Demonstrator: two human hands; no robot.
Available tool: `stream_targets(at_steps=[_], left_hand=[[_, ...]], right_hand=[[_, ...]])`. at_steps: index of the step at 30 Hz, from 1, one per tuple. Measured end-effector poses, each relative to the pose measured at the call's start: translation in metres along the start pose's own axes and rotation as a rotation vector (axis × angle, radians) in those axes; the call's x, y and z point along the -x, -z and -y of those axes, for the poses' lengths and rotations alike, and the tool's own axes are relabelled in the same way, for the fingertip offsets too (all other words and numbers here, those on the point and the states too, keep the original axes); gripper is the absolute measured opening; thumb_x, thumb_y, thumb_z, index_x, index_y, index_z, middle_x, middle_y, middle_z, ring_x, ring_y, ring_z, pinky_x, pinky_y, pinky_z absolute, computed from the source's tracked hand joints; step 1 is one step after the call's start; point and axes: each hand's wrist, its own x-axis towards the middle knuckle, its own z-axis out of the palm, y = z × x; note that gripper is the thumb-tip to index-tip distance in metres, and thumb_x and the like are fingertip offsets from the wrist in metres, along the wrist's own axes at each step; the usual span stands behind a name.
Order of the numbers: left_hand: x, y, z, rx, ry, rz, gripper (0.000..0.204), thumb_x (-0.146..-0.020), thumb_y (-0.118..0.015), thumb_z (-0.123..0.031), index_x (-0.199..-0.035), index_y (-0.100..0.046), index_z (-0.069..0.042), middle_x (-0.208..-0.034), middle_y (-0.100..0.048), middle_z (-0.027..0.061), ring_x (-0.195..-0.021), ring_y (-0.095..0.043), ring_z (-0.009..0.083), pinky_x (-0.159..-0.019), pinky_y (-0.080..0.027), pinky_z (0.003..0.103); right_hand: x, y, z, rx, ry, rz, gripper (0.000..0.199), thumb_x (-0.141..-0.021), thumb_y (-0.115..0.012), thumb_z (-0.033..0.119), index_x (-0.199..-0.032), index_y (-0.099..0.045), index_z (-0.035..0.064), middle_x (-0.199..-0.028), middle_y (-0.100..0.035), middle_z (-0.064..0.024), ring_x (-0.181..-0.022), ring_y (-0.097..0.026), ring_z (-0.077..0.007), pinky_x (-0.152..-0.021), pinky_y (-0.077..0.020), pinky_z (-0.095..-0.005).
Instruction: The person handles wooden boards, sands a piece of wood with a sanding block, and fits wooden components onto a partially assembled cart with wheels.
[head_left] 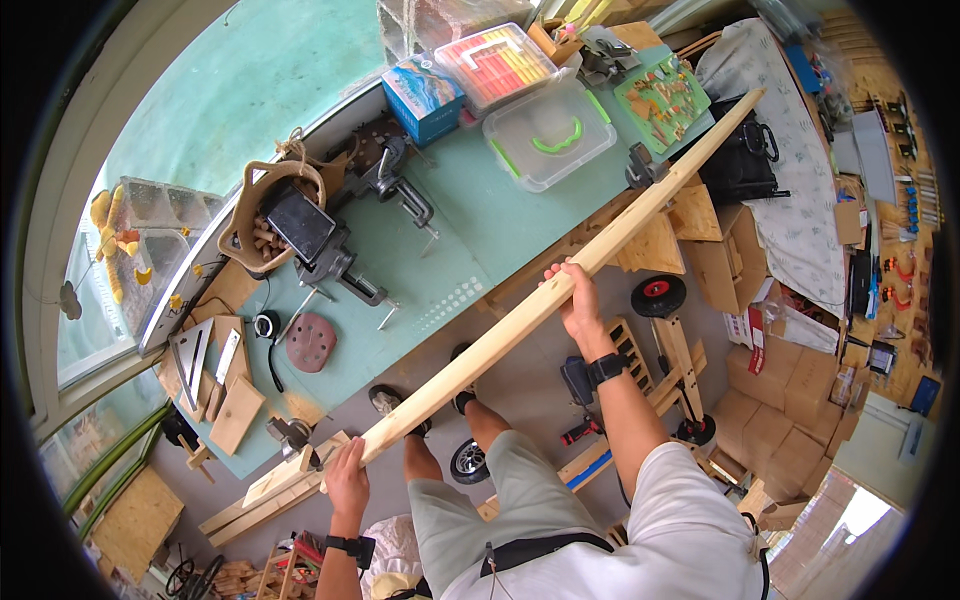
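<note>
A long, pale wooden plank (480, 356) runs slantwise in front of me, from the lower left up to the far right. My left hand (347, 482) is closed around its lower left end. Farther up, about the middle, my right hand (580, 305) grips the same plank with fingers wrapped over it. The plank passes close to the right clamp (643, 166) on the bench edge; I cannot tell whether they touch. Near my left hand, another clamp (292, 437) sits at the bench corner above shorter wooden strips (255, 507).
A green workbench (450, 255) holds a clear lidded box (550, 130), a blue carton (423, 98), a woven basket (245, 215), bar clamps (345, 275), a sanding disc (310, 342) and a tape measure (266, 324). Cardboard boxes (775, 410) and a wheeled wooden frame (683, 365) stand right.
</note>
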Motion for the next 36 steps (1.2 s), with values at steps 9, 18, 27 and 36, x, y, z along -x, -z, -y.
stream_targets(at_steps=[9,18,27,36], left_hand=[[0.001,0.012,-0.018,0.001,0.042,-0.032,0.053,-0.074,-0.062,0.009,-0.125,-0.066,-0.007,-0.121,-0.068,0.0146,-0.11,-0.064,0.036,-0.095,-0.051,0.045],[-0.016,0.101,-0.017,0.043,0.25,-0.017,0.025,-0.081,-0.075,-0.004,-0.105,-0.069,-0.005,-0.089,-0.069,0.0171,-0.083,-0.066,0.0389,-0.071,-0.05,0.043],[-0.089,0.184,-0.009,0.057,0.262,0.014,0.03,-0.077,-0.079,-0.01,-0.103,-0.065,-0.001,-0.084,-0.067,0.0212,-0.077,-0.065,0.0397,-0.069,-0.05,0.04],[-0.149,0.245,0.005,0.137,0.211,0.076,0.038,-0.075,-0.079,-0.009,-0.108,-0.063,-0.001,-0.089,-0.067,0.0197,-0.08,-0.065,0.0348,-0.073,-0.05,0.039]], right_hand=[[0.03,-0.025,0.031,-0.051,0.1,-0.01,0.037,-0.091,-0.06,0.016,-0.123,-0.047,0.0043,-0.1,-0.058,-0.0079,-0.093,-0.061,-0.0197,-0.09,-0.0556,-0.0444],[0.028,-0.093,0.063,0.221,0.074,0.265,0.037,-0.094,-0.073,0.034,-0.116,-0.054,0.0116,-0.101,-0.06,0.0012,-0.096,-0.061,-0.0139,-0.084,-0.0515,-0.034],[-0.034,-0.174,0.052,0.32,0.19,0.339,0.071,-0.09,-0.076,0.042,-0.134,-0.043,-0.0029,-0.127,-0.055,-0.0127,-0.114,-0.056,-0.0215,-0.088,-0.0528,-0.0432],[-0.06,-0.203,0.061,0.282,0.3,0.224,0.045,-0.093,-0.073,0.025,-0.128,-0.052,0.0045,-0.118,-0.062,-0.0043,-0.103,-0.06,-0.0164,-0.083,-0.051,-0.0385]])
